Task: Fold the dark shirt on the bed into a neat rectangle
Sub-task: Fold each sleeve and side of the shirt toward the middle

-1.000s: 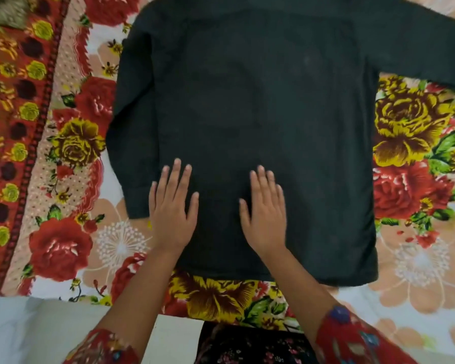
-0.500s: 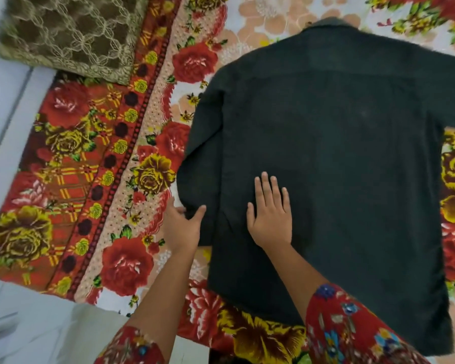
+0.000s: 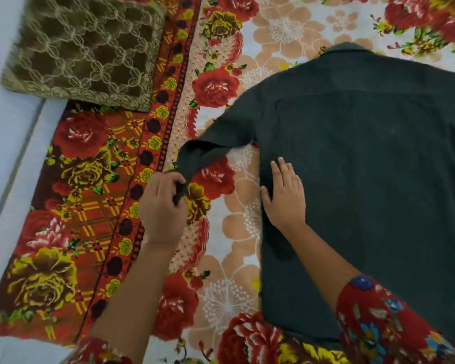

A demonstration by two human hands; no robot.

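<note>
The dark shirt (image 3: 365,179) lies flat with its back up on the floral bedspread, collar at the top. Its left sleeve (image 3: 210,145) is stretched out to the left, away from the body. My left hand (image 3: 163,203) grips the cuff end of that sleeve, lifted a little off the bedspread. My right hand (image 3: 284,195) lies flat with fingers straight on the shirt's left side edge, pressing it down. The shirt's right side runs out of the frame.
A brown cushion (image 3: 84,48) with a gold lattice pattern sits at the upper left. The red, yellow and peach floral bedspread (image 3: 90,206) ends at a pale floor strip (image 3: 8,143) along the left.
My left hand left the shirt's body, took the left sleeve's cuff and pulled the sleeve outward to the left. My right hand stays flat on the shirt. The view swung left.
</note>
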